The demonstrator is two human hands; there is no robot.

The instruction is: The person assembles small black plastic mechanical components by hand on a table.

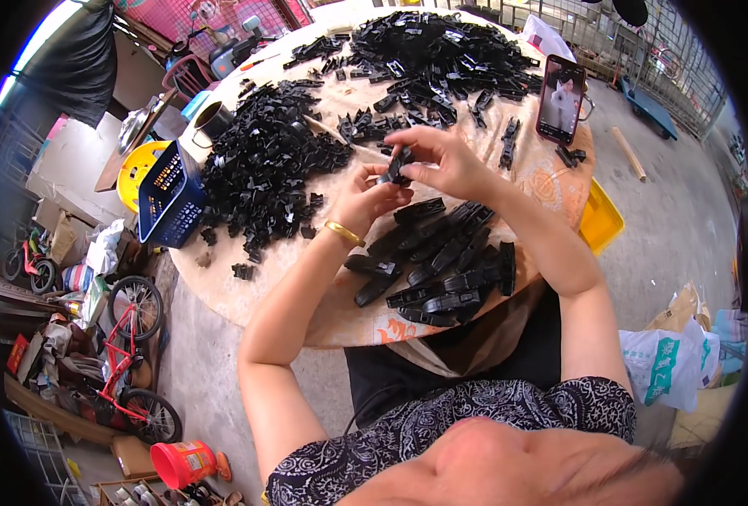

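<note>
Hands meet over the round cloth-covered table (pixel 247 299): left hand (pixel 364 196) and right hand (pixel 441 160) both pinch one small black plastic clip part (pixel 398 166), fingers closed on it, above table centre. Three groups of black plastic pieces: far pile (pixel 441 51), left pile (pixel 264 169), near row of roughly a dozen assembled long clips (pixel 441 261). One propped phone (pixel 561 99), one blue plastic basket (pixel 170 196).

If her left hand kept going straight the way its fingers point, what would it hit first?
The left hand points up and right, away from her. It already touches the black part held with the right hand. Past that, probably the small black clips on the table, though depth is unclear.
</note>
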